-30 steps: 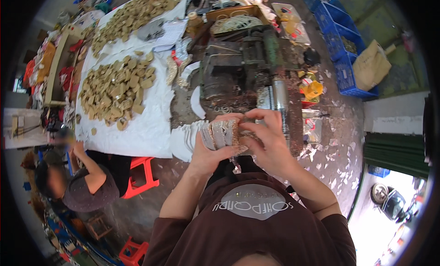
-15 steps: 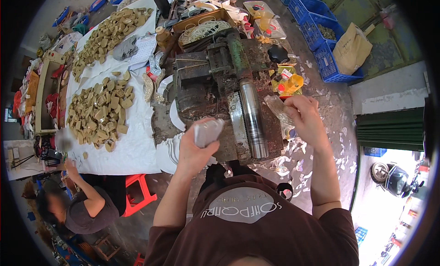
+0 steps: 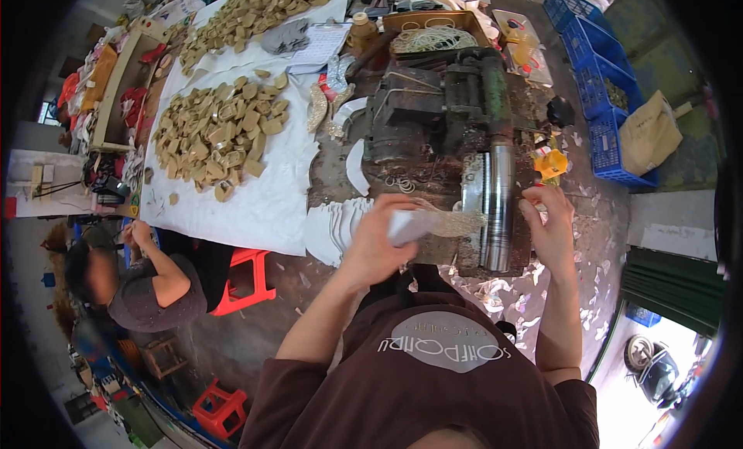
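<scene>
My left hand (image 3: 378, 244) is closed round a pale grey-white stack (image 3: 410, 226), blurred by motion, above the near side of the machine. A glittery beige strip (image 3: 458, 223) reaches from beside that stack to the shiny steel roller (image 3: 499, 209) of an old green-black machine (image 3: 433, 116). Whether the strip is also in my left fingers, I cannot tell. Just right of the roller, my right hand (image 3: 552, 226) has its fingers loosely curled and apart, and nothing shows in them. White curved pieces (image 3: 333, 226) lie fanned beside my left hand.
Tan blocks (image 3: 220, 132) are heaped on a white-covered table (image 3: 263, 209) at left. Behind the machine stands a box of pale cord (image 3: 433, 39). Blue crates (image 3: 607, 101) line the right. A person (image 3: 155, 286) sits at left by a red stool (image 3: 246, 279). Scraps litter the floor.
The view has shifted, moving the scene rightward. The glittery strip has passed from my right hand to between my left hand and the roller. My left hand still holds the pale stack.
</scene>
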Motion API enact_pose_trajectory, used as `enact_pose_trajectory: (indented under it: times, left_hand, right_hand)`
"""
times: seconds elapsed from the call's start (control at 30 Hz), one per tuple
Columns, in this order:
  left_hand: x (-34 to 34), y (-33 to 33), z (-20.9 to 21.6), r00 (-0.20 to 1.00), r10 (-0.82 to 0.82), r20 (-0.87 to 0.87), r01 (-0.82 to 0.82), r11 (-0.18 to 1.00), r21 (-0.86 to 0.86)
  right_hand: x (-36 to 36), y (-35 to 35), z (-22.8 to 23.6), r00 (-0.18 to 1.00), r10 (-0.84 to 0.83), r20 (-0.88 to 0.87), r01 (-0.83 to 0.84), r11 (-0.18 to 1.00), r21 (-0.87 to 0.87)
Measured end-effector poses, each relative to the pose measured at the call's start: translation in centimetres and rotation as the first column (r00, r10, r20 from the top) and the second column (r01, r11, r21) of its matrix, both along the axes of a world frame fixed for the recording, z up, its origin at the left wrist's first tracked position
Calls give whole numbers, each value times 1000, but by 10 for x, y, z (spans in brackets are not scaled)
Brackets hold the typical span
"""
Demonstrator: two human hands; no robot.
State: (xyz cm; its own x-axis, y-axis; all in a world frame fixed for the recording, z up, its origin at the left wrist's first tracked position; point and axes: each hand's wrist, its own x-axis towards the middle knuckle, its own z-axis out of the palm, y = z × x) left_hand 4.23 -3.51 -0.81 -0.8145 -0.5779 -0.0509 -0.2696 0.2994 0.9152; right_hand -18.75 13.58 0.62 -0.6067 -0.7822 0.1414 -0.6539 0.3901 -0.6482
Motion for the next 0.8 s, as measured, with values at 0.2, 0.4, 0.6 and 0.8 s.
enact_pose_trajectory:
  times: [0.2, 0.4, 0.6, 0.8]
  left_hand:
    - [98, -47, -45, 873, 330, 358, -92, 833, -545]
    - [128, -25, -78, 694, -38, 719, 455, 797, -398]
    - [76, -36, -26, 886, -35, 462, 81, 994, -80]
    - [-5, 8, 11, 882, 242, -404, 120, 714, 690]
  right_hand:
    - [6, -7, 7, 1000, -6, -21, 4, 995, -98]
    - [7, -9, 9, 1000, -4, 7, 5, 991, -132]
    - [25, -16, 24, 998, 62, 9, -58, 972, -227]
    - [80, -37, 27, 955, 294, 38, -272, 921, -278]
